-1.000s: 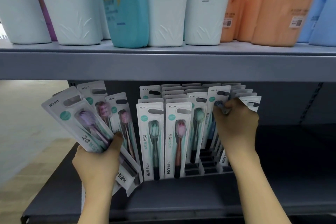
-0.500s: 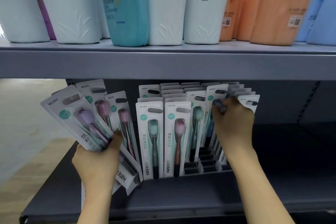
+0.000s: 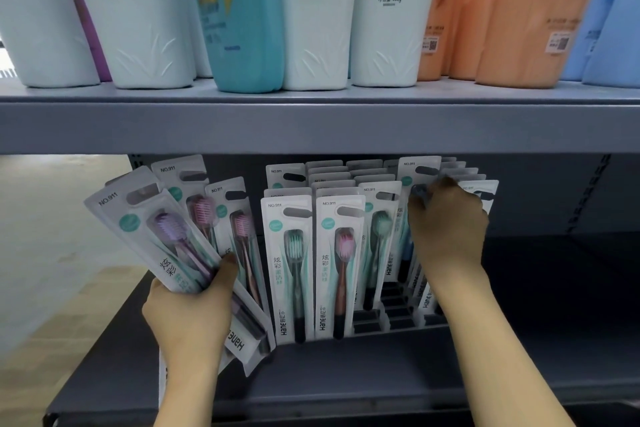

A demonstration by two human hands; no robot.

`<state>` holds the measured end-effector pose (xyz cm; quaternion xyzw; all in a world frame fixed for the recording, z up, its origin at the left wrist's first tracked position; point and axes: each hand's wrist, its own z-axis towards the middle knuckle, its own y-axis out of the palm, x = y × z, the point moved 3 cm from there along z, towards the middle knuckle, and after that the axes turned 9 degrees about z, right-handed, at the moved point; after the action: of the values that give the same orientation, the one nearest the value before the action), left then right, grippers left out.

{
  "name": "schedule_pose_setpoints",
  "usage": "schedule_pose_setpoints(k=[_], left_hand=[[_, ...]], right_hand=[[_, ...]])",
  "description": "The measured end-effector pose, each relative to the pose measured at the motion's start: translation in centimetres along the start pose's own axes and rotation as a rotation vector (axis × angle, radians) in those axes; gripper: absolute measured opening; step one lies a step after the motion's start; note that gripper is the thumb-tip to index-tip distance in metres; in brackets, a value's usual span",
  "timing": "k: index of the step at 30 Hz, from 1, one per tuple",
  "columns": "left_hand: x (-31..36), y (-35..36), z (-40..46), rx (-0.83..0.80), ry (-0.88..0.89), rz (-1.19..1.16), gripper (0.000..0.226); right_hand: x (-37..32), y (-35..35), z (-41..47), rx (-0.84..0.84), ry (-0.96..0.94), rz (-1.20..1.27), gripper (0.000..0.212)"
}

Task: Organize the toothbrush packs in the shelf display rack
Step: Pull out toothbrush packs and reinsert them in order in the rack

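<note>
Left hand (image 3: 188, 314) grips a fanned bunch of toothbrush packs (image 3: 180, 239) at the shelf's (image 3: 346, 388) left edge; right hand (image 3: 446, 229) pinches a pack (image 3: 414, 180) in the rack (image 3: 391, 315).

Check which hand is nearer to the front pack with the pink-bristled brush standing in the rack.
Left. The left hand, gripping a fan of loose packs, sits just beside the pink-bristled pack. The right hand is farther off, among packs on the rack's right side.

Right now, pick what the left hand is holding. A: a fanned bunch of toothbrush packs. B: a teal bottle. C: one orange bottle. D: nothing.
A: the left hand grips a fanned bunch of toothbrush packs beside the display rack, while the right hand reaches among the racked packs.
</note>
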<state>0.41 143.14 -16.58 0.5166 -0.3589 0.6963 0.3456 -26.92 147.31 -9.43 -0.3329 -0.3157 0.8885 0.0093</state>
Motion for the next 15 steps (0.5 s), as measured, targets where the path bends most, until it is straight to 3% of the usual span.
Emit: schedule_pose_setpoints(k=[15], left_hand=[[-0.3,-0.1,0.4,0.004,0.032,-0.010,0.029]], right_hand=[[-0.6,1.1,1.4,-0.048,0.058,0.013,0.030]])
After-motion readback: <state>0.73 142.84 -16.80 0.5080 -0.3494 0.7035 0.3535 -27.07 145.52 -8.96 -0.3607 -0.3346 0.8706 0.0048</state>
